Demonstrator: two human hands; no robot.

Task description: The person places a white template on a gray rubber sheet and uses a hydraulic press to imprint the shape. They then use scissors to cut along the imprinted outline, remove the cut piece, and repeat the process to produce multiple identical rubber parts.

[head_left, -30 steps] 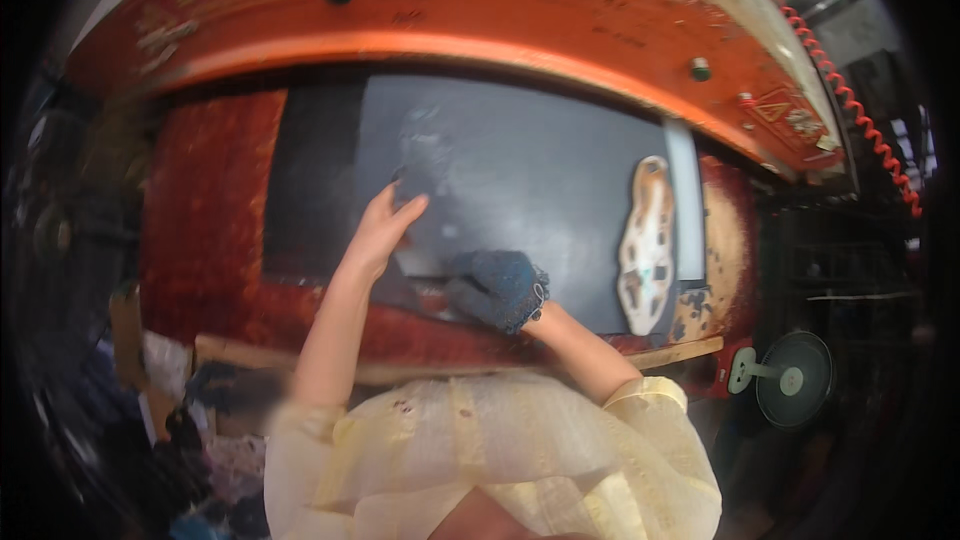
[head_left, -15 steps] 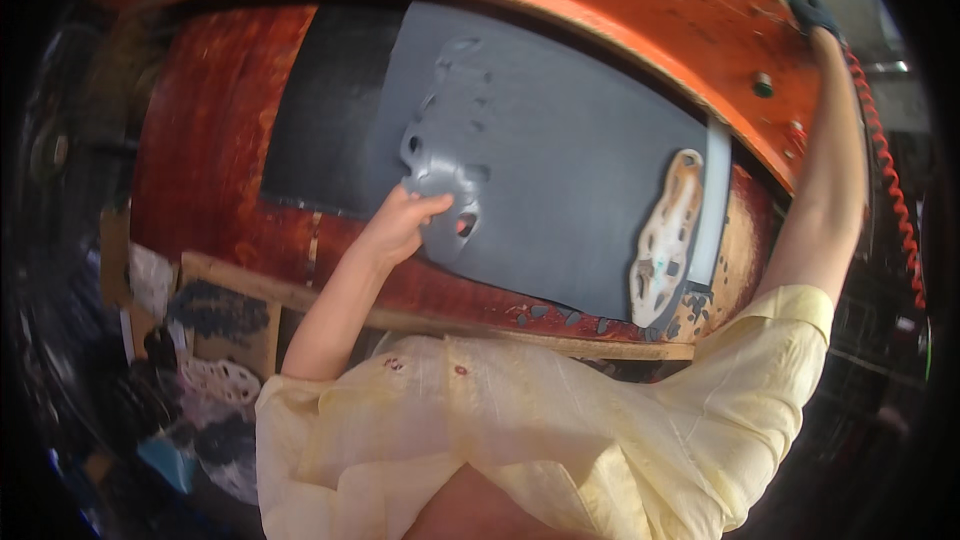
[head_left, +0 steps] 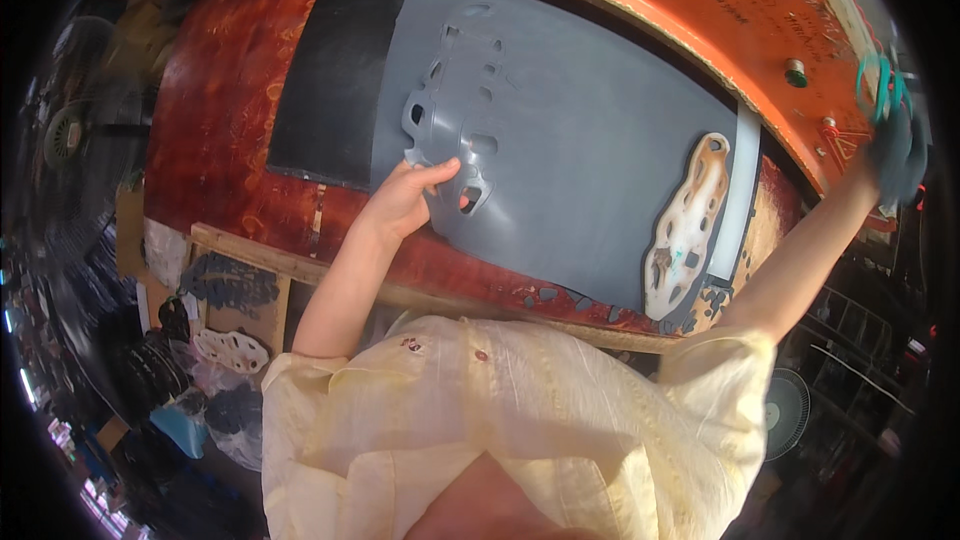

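Bare, my left hand [head_left: 418, 190] pinches the near left edge of a flexible grey sheet [head_left: 590, 140] between thumb and fingers. The sheet's edge bends up there, around several cut-out holes. Out at the far right, my right hand [head_left: 895, 160] wears a dark glove and is smeared by motion, so its fingers do not show clearly. Green loops [head_left: 885, 88] stand just above the glove; whether it holds them I cannot tell. On the right end of the sheet lies a long white and brown template [head_left: 688, 230] with several holes.
A black sheet [head_left: 335, 90] lies beside the grey one on the red-brown tabletop [head_left: 215, 130]. An orange ledge [head_left: 640, 5] curves along the far side, with a small round knob [head_left: 795, 72]. Dark scraps [head_left: 575, 300] lie along the near edge. A fan [head_left: 787, 410] stands behind at lower right.
My right arm has swung outward and lower, away from the orange ledge. My left hand keeps its hold on the sheet's edge. The whole view has shifted slightly.
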